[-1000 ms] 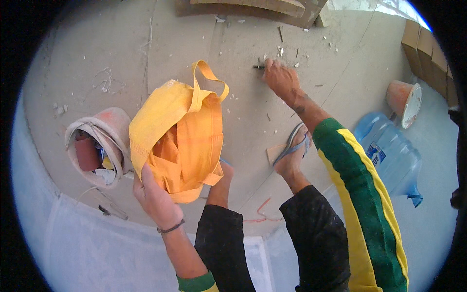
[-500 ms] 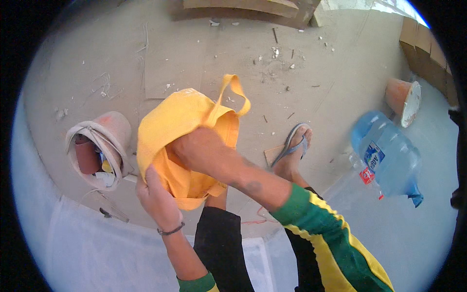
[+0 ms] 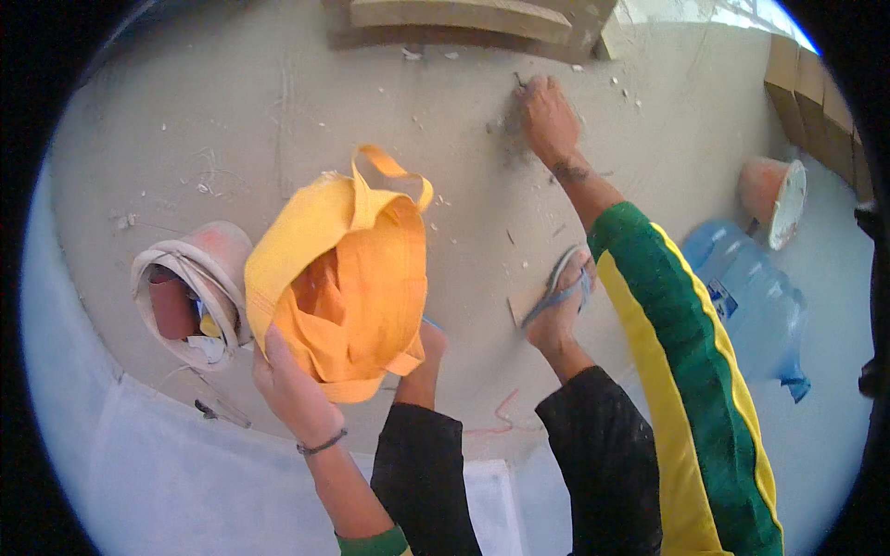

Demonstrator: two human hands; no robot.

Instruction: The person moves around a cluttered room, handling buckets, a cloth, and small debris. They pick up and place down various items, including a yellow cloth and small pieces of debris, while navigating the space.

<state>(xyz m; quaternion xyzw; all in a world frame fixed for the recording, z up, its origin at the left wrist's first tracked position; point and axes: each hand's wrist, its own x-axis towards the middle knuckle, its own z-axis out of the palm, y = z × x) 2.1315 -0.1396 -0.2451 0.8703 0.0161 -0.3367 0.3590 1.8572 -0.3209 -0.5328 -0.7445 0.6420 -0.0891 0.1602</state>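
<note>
Yellow bag (image 3: 371,278) gripped by left hand (image 3: 298,387), centre left; dark sliver (image 3: 519,82) touched by bunched right hand (image 3: 551,120), upper centre, hold unclear.

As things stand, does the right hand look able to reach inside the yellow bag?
Probably yes: the left hand holds the yellow bag by its rim, mouth open, and nothing seems to block the way from the right hand.

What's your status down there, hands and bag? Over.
Left hand holding yellow bag, mouth open. Right hand at thin dark scrap, grip unclear. Nearby: bucket with things inside, left of bag.
</note>
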